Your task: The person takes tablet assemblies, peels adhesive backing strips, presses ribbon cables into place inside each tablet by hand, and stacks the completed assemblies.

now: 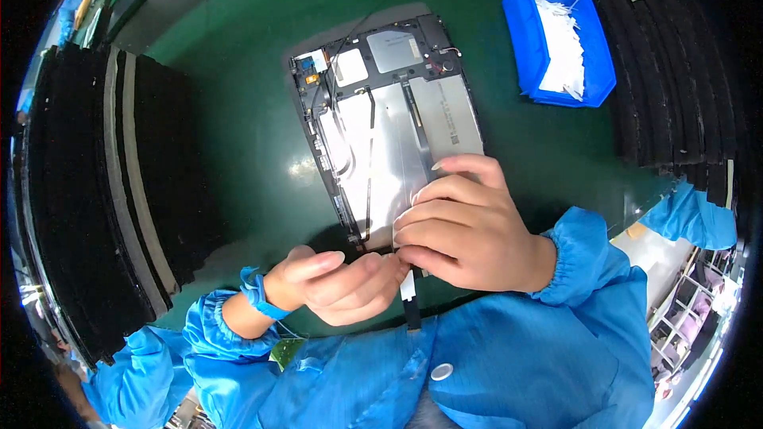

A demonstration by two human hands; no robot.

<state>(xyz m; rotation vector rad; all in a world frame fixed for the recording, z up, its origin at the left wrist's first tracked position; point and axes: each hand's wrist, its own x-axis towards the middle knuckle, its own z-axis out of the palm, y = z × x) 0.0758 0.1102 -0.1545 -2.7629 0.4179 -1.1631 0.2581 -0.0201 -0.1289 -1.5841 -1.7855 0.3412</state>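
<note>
A tablet with its back cover off point(385, 155) lies on the green work surface, its near end under my hands. Silvery metal plates, a black frame and thin black cables show inside it. My left hand point(346, 286) is closed at the near edge, fingertips pinched together; what they hold is hidden. Across the lower right of the tablet lies my right hand point(473, 230), fingers curved over the metal, thumb and forefinger drawn together beside the left fingertips. A white-and-black strip point(409, 302) sticks out below the near edge, between the hands.
A blue bin point(528, 71) holding white paper-like slips point(563, 52) stands at the far right. Stacked black foam-like trays point(71, 191) rise on the left, and another black stack point(656, 71) on the right. Blue-sleeved people point(691, 214) show at the edges.
</note>
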